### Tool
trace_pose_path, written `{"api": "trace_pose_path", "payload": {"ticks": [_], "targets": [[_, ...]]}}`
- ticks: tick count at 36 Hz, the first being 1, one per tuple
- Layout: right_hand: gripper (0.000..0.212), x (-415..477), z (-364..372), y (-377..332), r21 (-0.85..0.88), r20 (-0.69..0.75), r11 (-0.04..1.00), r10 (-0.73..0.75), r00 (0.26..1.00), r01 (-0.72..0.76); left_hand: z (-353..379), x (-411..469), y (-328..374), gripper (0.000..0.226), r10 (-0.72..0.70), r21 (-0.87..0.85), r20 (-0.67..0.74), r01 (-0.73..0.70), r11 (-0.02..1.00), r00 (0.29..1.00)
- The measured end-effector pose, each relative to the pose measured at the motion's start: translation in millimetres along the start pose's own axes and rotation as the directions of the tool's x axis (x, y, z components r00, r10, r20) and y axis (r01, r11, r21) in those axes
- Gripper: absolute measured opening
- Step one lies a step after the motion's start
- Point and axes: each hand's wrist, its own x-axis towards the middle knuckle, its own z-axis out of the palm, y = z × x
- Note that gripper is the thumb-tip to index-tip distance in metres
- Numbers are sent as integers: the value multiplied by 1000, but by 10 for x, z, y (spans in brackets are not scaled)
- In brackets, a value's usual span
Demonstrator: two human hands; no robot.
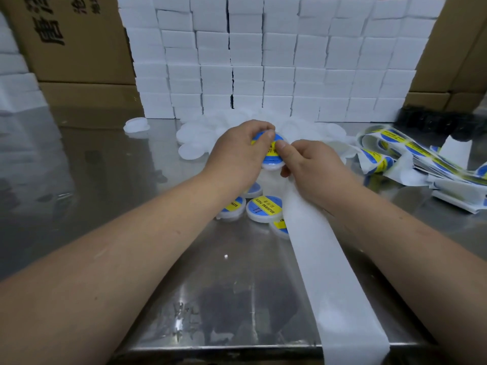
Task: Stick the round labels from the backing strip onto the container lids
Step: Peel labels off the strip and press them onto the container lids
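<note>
My left hand (238, 151) grips a white container lid (271, 165) above the steel table, thumb on its top rim. A blue and yellow round label (270, 154) lies on that lid. My right hand (313, 169) presses its thumb onto the label while its curled fingers hold the empty white backing strip (329, 272), which trails over the table's front edge. Several labelled lids (264, 208) lie below my hands. A pile of plain white lids (195, 139) sits behind them.
The coiled strip with unused labels (411, 154) lies at the right. One lone lid (136, 125) lies at the back left. A wall of stacked white boxes (263, 61) and brown cartons (71, 40) closes the back of the steel table (105, 193).
</note>
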Motion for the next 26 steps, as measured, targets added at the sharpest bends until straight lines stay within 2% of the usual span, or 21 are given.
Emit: {"api": "trace_pose_path", "payload": {"ticks": [4,7,10,13,15,18,21,24,26], "targets": [[47,17,-15,15,92,-51,991,99,994,-94,-46,43,-81,19,-48,46,21,47,998,999],[41,34,-44,15,132,-78,981,153,985,-142,-75,61,-150,28,-116,142,81,104,984,990],[34,35,-47,18,99,-47,984,156,987,-150,-82,53,-174,32,-181,249,153,139,958,971],[30,39,-42,14,92,-24,986,140,990,-138,-73,43,-195,35,-222,373,242,120,920,945],[27,46,-48,5,114,-31,985,132,991,-127,-68,41,-205,45,-246,457,297,89,885,923],[22,43,-54,-2,150,-30,982,121,992,-115,-81,43,-198,48,-258,481,337,70,874,906],[19,40,-55,1,176,-25,980,98,995,-92,-144,118,-263,26,-229,444,192,123,888,954],[24,47,-64,-10,195,-45,979,63,997,-53,-307,261,-398,42,-297,584,-32,259,769,954],[28,36,-64,-20,179,-79,983,41,996,-26,-417,302,-490,48,-361,659,-96,332,675,927]]}}
